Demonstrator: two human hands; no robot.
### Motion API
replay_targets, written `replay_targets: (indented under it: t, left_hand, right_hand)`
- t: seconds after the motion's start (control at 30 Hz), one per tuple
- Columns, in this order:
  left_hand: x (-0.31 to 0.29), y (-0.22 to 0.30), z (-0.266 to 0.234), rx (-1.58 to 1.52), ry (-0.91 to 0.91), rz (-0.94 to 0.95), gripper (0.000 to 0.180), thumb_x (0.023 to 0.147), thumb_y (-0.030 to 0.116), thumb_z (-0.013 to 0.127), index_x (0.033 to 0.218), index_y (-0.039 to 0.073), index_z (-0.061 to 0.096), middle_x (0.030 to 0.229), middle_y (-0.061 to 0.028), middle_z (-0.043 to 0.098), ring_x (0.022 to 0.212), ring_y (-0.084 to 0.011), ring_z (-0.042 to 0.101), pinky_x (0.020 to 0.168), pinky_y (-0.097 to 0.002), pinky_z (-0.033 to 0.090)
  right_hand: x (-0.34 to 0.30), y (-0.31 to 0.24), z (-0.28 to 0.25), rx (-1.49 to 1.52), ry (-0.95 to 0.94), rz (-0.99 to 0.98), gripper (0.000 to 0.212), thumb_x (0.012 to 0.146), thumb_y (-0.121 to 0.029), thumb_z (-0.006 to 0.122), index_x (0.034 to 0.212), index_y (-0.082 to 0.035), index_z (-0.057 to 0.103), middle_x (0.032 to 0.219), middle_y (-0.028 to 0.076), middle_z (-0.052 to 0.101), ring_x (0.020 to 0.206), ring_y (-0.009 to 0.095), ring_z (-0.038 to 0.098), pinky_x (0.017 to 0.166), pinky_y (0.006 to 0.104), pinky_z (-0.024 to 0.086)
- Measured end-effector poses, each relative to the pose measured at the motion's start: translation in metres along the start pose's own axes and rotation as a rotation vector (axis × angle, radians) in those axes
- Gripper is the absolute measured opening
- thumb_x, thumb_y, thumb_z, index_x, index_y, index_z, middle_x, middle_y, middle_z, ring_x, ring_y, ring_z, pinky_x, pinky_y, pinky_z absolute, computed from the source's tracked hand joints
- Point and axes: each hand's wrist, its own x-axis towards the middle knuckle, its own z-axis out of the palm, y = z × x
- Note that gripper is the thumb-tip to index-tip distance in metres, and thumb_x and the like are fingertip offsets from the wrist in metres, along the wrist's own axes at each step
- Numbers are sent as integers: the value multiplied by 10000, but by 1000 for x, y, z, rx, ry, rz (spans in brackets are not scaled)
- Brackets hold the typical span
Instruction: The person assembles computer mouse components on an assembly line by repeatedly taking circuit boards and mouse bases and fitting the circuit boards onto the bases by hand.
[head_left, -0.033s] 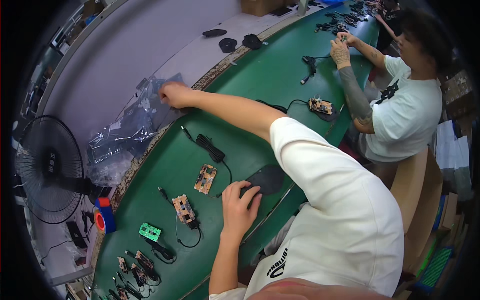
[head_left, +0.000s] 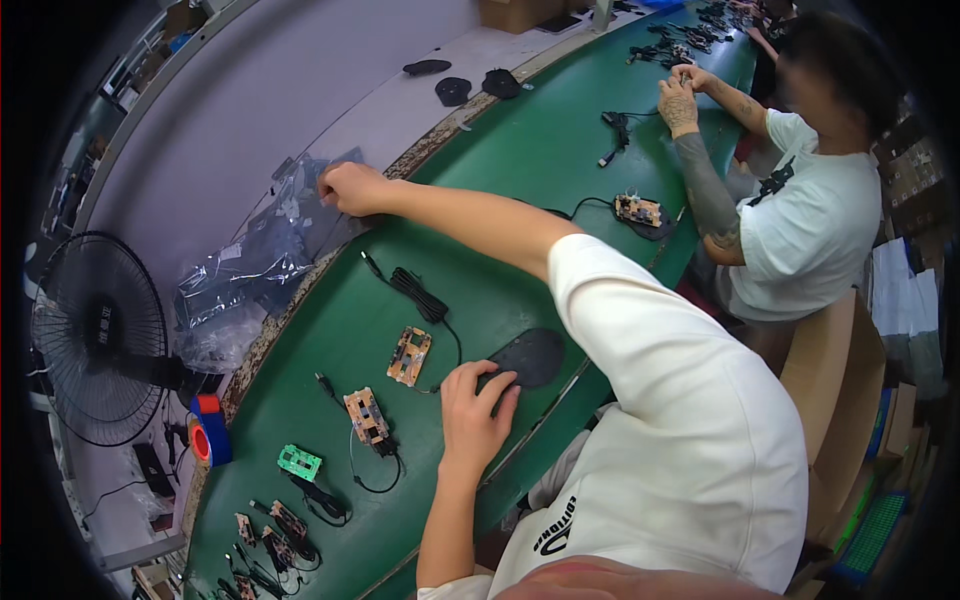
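Observation:
My left hand (head_left: 476, 418) rests on the green belt with its fingers loosely apart, fingertips at the near-left edge of a flat black oval shell (head_left: 530, 358), shaped like a mouse base. My right hand (head_left: 352, 189) reaches across to the far left edge, over crumpled clear plastic bags (head_left: 250, 262). Its fingers are curled together among the plastic; what they pinch, if anything, is hidden. A brown circuit board (head_left: 409, 357) lies left of my left hand, near a bundled black cable (head_left: 418, 294) with a plug.
More boards with cables, including a green board (head_left: 300, 462), lie at lower left. A fan (head_left: 100, 338) and an orange-and-blue tape roll (head_left: 208, 430) stand beside the belt. Black shells (head_left: 453, 92) lie on the far ledge. At right, a co-worker (head_left: 810, 220) handles a small part.

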Motion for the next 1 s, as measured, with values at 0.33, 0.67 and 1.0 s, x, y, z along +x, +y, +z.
replay_targets:
  t: [0.33,0.67,1.0]
  left_hand:
    - [2,6,-4,69,72,15,352,768,47,796,1113,49,727,1026,-109,651,977,-300,609,862,-398,452]
    - [0,4,10,158,-19,-54,440,827,143,795,1235,27,678,1128,-118,609,1031,-283,574,877,-391,434]
    - [-2,5,7,141,-45,-93,431,818,173,804,1203,19,684,1096,-113,618,1021,-286,581,881,-404,429]
  right_hand:
    - [-256,-42,-137,193,-124,-109,175,893,-126,724,1022,-11,697,971,128,714,883,307,683,803,399,538]
    - [-329,-74,-126,40,-216,-212,76,860,-139,741,904,-93,699,1019,27,634,955,226,605,856,382,441]
    - [-317,-86,-135,-38,-470,-41,179,805,-171,736,967,-112,689,1000,46,606,1013,234,573,880,386,419]
